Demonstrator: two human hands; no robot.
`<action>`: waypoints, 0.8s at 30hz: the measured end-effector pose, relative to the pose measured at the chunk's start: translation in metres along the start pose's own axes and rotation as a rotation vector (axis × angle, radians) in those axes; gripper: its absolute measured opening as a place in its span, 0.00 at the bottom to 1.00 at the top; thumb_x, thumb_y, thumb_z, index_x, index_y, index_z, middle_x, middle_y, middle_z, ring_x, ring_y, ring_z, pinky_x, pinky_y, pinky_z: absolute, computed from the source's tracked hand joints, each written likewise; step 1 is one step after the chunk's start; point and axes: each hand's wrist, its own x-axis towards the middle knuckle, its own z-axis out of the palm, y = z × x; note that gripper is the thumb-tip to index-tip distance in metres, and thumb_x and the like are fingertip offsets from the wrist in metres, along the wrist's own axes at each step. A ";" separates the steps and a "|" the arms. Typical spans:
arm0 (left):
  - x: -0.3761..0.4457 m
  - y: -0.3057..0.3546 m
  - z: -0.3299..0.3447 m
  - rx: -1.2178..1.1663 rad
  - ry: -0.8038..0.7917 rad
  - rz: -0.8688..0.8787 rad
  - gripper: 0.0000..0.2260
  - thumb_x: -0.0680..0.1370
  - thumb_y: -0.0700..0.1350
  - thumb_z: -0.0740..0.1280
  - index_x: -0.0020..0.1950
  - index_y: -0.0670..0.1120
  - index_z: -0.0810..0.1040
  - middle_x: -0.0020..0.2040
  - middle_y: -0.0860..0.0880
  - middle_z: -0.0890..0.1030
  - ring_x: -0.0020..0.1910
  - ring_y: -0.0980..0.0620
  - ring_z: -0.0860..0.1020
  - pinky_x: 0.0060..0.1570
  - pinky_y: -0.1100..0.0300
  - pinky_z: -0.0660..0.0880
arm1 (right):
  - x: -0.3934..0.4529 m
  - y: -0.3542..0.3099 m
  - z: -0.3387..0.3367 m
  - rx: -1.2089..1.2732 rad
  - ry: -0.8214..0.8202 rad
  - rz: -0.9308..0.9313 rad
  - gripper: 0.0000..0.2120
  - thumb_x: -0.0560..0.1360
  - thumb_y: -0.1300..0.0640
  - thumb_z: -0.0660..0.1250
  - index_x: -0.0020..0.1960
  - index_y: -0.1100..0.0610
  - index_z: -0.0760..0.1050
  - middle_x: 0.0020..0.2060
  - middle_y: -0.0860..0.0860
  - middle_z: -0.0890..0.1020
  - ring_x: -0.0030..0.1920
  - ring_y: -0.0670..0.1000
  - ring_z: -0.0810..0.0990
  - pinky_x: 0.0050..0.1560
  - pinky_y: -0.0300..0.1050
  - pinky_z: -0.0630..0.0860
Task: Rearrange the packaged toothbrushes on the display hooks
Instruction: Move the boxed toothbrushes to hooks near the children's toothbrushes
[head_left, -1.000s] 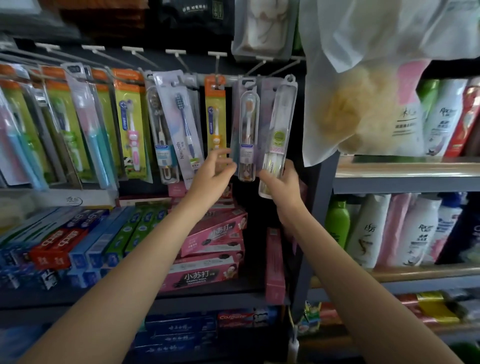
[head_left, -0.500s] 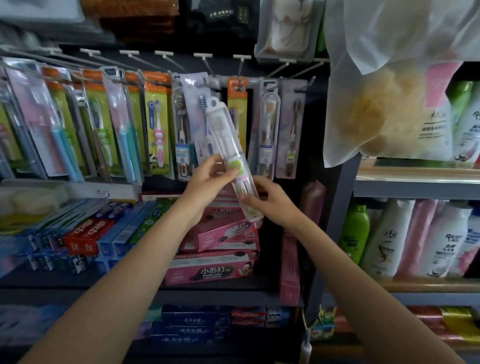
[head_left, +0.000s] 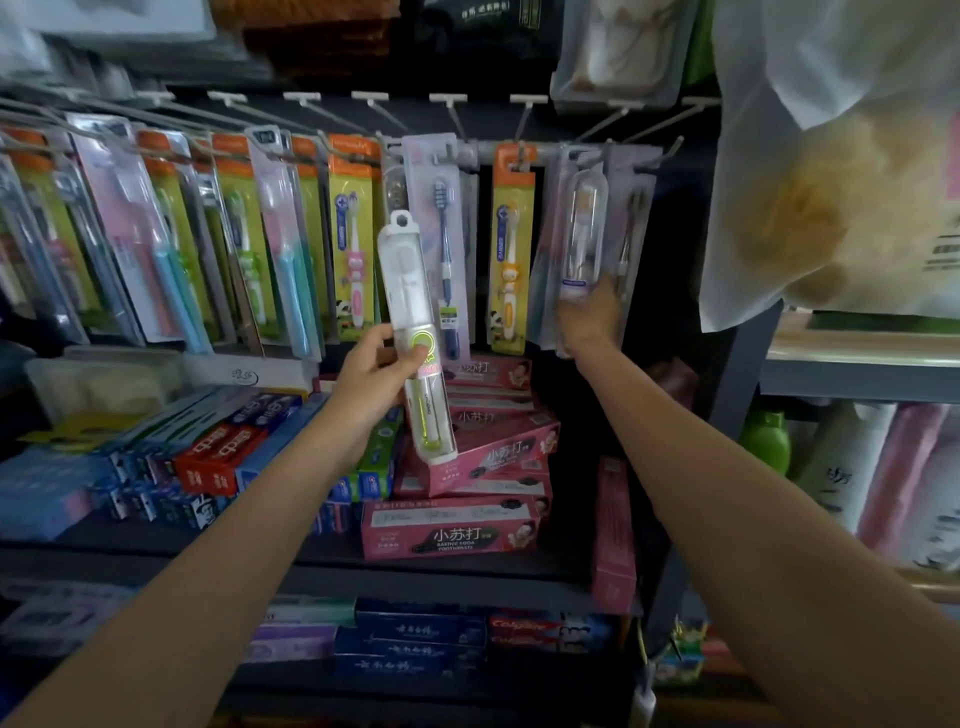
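While your left hand (head_left: 376, 371) grips the clear toothbrush case (head_left: 415, 338) around its middle, off any hook and nearly upright in front of the rack, its hang hole at the top is free and its lower end sits just above the pink toothpaste boxes (head_left: 483, 457). Held by a one-handed pinch at mid-length, it could swivel or slip; if it drops, it would likely land among those boxes or knock the tilted one loose.

Your right hand (head_left: 589, 312) is closed around the bottom of the hanging capsule-shaped pack (head_left: 584, 234), which is on its hook (head_left: 574, 156) at the right of the row. Pull down or sideways instead of lifting along the prong and you may tear the hang tab or drag the flat pack (head_left: 631, 228) just beside it off too. I can't tell how many packs share that prong.

Watch the big bag (head_left: 831, 156) hanging close on the right; your forearm could snag it.
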 end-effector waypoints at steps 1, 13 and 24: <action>0.001 -0.001 0.000 0.008 -0.002 0.003 0.14 0.77 0.47 0.65 0.62 0.51 0.69 0.54 0.52 0.75 0.57 0.50 0.74 0.58 0.53 0.72 | -0.001 -0.001 -0.004 0.099 -0.024 0.017 0.23 0.74 0.64 0.65 0.67 0.62 0.62 0.56 0.58 0.75 0.47 0.56 0.78 0.42 0.39 0.76; -0.011 -0.015 -0.026 -0.137 0.233 0.049 0.04 0.78 0.43 0.64 0.51 0.49 0.72 0.47 0.50 0.78 0.49 0.51 0.78 0.57 0.48 0.74 | -0.103 0.037 -0.017 0.193 -0.279 -0.153 0.17 0.73 0.63 0.69 0.58 0.60 0.65 0.46 0.52 0.76 0.43 0.49 0.77 0.44 0.41 0.73; 0.001 -0.040 -0.191 -0.068 0.393 0.193 0.10 0.78 0.43 0.64 0.58 0.44 0.71 0.45 0.55 0.77 0.40 0.64 0.76 0.38 0.73 0.72 | -0.181 -0.062 0.102 -0.144 -0.595 -0.579 0.17 0.73 0.67 0.67 0.57 0.56 0.64 0.39 0.45 0.74 0.37 0.38 0.72 0.34 0.26 0.68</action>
